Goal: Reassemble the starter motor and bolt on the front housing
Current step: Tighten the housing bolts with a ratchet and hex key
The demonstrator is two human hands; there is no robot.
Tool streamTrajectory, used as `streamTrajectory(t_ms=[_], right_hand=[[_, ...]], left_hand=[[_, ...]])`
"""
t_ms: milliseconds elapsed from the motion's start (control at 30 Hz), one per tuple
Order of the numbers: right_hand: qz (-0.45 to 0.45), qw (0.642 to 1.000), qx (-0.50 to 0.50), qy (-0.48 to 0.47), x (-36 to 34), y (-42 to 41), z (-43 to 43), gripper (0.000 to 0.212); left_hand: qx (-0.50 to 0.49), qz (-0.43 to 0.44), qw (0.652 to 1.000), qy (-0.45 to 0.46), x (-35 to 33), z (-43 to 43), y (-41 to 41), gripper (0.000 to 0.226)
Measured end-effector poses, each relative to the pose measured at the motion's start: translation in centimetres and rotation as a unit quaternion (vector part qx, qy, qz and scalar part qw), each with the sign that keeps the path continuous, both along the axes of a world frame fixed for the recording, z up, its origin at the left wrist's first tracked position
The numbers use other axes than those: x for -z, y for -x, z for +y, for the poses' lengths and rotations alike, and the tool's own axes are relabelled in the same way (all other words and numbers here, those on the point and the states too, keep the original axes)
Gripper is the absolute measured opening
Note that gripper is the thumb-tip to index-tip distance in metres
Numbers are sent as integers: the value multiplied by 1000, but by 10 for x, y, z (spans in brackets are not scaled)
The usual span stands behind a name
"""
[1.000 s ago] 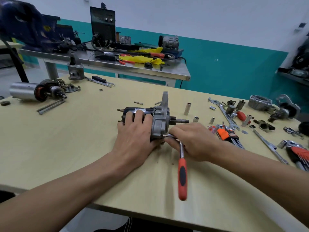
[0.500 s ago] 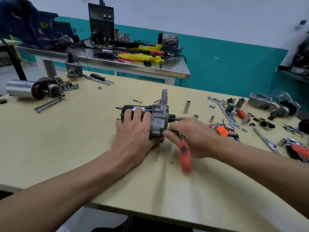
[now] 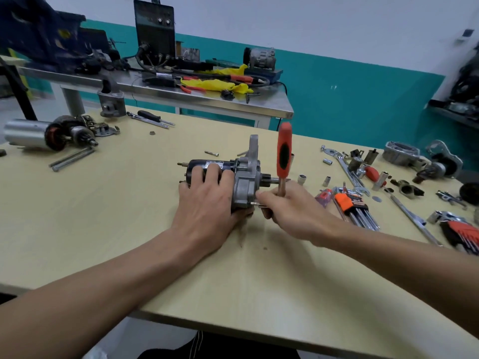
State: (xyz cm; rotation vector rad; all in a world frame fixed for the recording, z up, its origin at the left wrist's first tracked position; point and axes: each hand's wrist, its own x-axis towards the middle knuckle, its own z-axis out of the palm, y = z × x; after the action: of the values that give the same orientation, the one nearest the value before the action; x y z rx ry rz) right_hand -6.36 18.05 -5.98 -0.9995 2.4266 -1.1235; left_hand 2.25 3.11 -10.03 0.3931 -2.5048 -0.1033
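A pale wooden table point(image 3: 129, 229) fills the view, with a steel bench point(image 3: 207, 97) behind it against a teal and white wall. Near the middle of the table lies the starter motor point(image 3: 225, 177), on its side with its long axis running left to right: the black round body points to the person's left, and the grey front housing point(image 3: 246, 182) and the short shaft beyond it point to the right. A flat ear of the housing stands straight up. The left hand point(image 3: 207, 203) lies over the black body, fingers curled across the top and pressing it down against the table. The right hand point(image 3: 290, 206), just beside the housing at its lower near corner, is closed around the metal shank of a wrench with a red and black handle point(image 3: 284, 151); the handle stands nearly upright above the hand. A small bolt point(image 3: 255, 203) pokes out of the housing at the fingertips. To the right lie a set of hex keys point(image 3: 355, 208) in an orange holder, spanners and several loose sockets point(image 3: 301, 179).
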Motion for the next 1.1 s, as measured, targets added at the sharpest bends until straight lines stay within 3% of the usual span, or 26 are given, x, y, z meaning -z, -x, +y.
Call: streamTrajectory(t_ms=[33, 67, 100, 133, 200, 300, 333, 367, 400, 433, 500, 533, 567, 600, 633, 667, 700, 767, 800, 867, 900, 933, 967, 1033, 1067, 1100], right_hand=[[197, 978, -70, 8, 4, 4, 4, 45], [372, 919, -134, -1, 6, 11, 7, 42], [486, 855, -182, -5, 7, 20, 10, 38], [540, 814, -214, -9, 7, 27, 11, 34], [553, 806, -212, -6, 9, 33, 11, 32], [402, 905, -134, 24, 17, 16, 6, 40], [283, 954, -92, 36, 17, 10, 5, 45], [105, 993, -32, 45, 12, 7, 3, 49], [-106, 993, 38, 35, 4, 5, -1, 50], [-257, 963, 83, 18, 0, 6, -2, 50], [-354, 929, 108, 13, -2, 6, -2, 50], [-308, 947, 95, 10, -3, 5, -2, 50], [-165, 985, 54, 5, 1, 3, 0, 48], [48, 999, -7, -2, 4, 2, 2, 46], [266, 961, -72, -19, 6, 5, 6, 43], [429, 894, -128, -33, 8, 11, 9, 38], [514, 840, -168, -44, 7, 19, 11, 35], [545, 812, -205, -48, 4, 32, 14, 36], [517, 831, -198, -51, 5, 30, 13, 37], [331, 933, -141, -25, 8, 17, 7, 44], [153, 985, -80, -7, 7, 12, 3, 49], [-62, 998, 0, 1, 2, 10, 0, 52], [-234, 970, 62, -10, -2, 10, -3, 52], [-353, 929, 107, -10, -4, 10, -3, 49], [-337, 936, 102, -14, -5, 8, -4, 47], [-250, 965, 76, -14, -4, 7, -3, 46]], left_hand=[[1, -2, 1000, -3, 0, 0, 0, 63], [1, -4, 1000, -5, 0, 0, 0, 62], [2, -4, 1000, -6, -1, 0, -1, 61], [4, -5, 1000, -7, -1, 0, -1, 62], [5, -5, 1000, -3, 0, 0, -1, 62], [3, -1, 1000, 0, 0, 1, 0, 62], [1, -2, 1000, 1, 0, 1, 0, 62], [-2, -1, 1000, 4, 1, 1, 1, 62], [-4, 2, 1000, 8, 0, 1, 2, 63], [-4, 2, 1000, 9, 0, 1, 1, 63], [-2, 2, 1000, 11, 1, 1, 1, 64], [-3, 3, 1000, 10, 1, 1, 1, 64], [-3, 2, 1000, 7, 1, 1, 0, 63], [-3, 1, 1000, 3, 0, 1, 0, 63], [-2, 2, 1000, 2, 0, 1, 1, 62], [-1, 5, 1000, 1, 0, 1, 0, 61], [1, 7, 1000, 1, 0, 2, 0, 61], [1, 9, 1000, 5, 2, 1, -1, 61], [2, 13, 1000, 9, 2, 1, 0, 61], [4, 17, 1000, 13, 2, 1, 1, 62], [1, 18, 1000, 14, 2, 1, 1, 62], [-2, 20, 1000, 17, 2, 1, 2, 63], [-2, 22, 1000, 20, 2, 1, 2, 63], [2, 23, 999, 23, 3, 1, 1, 62], [0, 25, 999, 23, 3, 1, 2, 61], [0, 26, 999, 22, 2, 1, 1, 60]])
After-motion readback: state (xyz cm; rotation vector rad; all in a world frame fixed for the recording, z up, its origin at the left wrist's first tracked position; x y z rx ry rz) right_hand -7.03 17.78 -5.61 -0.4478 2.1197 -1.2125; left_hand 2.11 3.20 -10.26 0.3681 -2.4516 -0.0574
